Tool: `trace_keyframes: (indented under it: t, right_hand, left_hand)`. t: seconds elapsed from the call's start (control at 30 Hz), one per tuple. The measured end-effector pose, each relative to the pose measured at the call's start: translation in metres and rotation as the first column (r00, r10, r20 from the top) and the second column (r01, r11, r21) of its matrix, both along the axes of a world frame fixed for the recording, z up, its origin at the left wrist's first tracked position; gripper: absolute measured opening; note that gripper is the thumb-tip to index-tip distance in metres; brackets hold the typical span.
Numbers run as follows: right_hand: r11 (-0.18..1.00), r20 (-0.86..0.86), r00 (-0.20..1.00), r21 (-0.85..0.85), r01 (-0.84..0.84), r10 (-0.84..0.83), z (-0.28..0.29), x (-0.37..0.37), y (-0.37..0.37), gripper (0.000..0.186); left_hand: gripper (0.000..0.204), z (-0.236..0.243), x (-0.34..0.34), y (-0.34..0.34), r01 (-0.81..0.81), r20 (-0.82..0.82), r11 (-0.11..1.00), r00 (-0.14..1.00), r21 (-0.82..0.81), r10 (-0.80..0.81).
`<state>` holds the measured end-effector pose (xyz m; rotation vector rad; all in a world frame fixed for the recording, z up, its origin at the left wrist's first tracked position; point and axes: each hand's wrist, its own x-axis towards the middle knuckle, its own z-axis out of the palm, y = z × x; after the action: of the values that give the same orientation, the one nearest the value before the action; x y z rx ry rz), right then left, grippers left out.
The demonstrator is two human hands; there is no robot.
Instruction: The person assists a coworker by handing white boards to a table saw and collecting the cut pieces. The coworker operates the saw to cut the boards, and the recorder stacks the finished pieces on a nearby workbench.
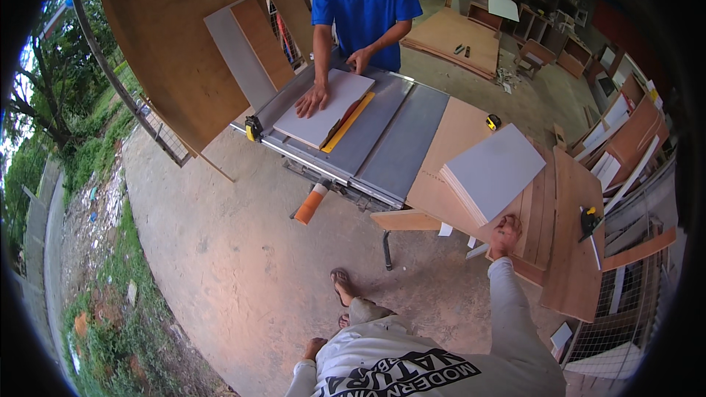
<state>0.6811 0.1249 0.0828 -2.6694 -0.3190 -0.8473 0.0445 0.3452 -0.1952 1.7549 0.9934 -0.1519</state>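
Observation:
My right hand (506, 234) rests on the near edge of a plywood bench (448, 140), just below a stack of grey laminated boards (494, 172); its fingers curl over the edge and hold nothing loose. My left hand (316, 348) hangs low by my hip, fingers bent, with nothing in it. Across the table saw (397, 140), a person in a blue shirt (364, 7) presses a grey panel (323, 106) flat with both hands beside a yellow fence (347, 122).
Large plywood sheets (173, 37) lean at the left. An orange-and-white tube (311, 202) juts from the saw's front. A yellow tape measure (493, 122) lies on the bench, a square (588, 222) on boards at right. Concrete floor (243, 250) stretches between me and the saw.

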Motion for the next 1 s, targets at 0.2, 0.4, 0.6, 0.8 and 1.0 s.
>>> trace_keyframes:
  t: [0.2, 0.4, 0.6, 0.8, 1.0]
  right_hand:
    - [1.0, 0.011, 1.0, 0.012, 0.007, -0.007, 0.002, -0.001, -0.004, 0.015]
    - [1.0, -0.018, 1.0, 0.004, 0.01, -0.009, 0.005, -0.002, -0.002, 0.016]
    - [1.0, 0.038, 0.999, 0.015, -0.018, 0.017, 0.003, -0.003, -0.001, 0.016]
    - [1.0, 0.077, 0.997, 0.0, -0.004, 0.004, 0.002, -0.002, -0.005, 0.016]
    - [1.0, 0.026, 0.999, -0.019, -0.021, 0.022, 0.0, -0.007, -0.006, 0.015]
  left_hand:
    - [0.014, 0.019, 0.008, 0.003, 0.242, 0.112, 0.931, 0.953, 0.273, -0.281]
    - [0.024, -0.003, 0.003, 0.005, 0.086, 0.079, 0.992, 0.992, 0.096, -0.094]
    - [0.034, -0.007, -0.003, 0.005, 0.065, 0.031, 0.997, 0.997, 0.039, -0.066]
    - [0.029, 0.045, 0.018, 0.002, -0.064, -0.083, 0.998, 0.995, -0.022, 0.062]
    - [0.021, -0.007, -0.012, -0.007, 0.288, 0.025, 0.919, 0.952, 0.268, -0.305]
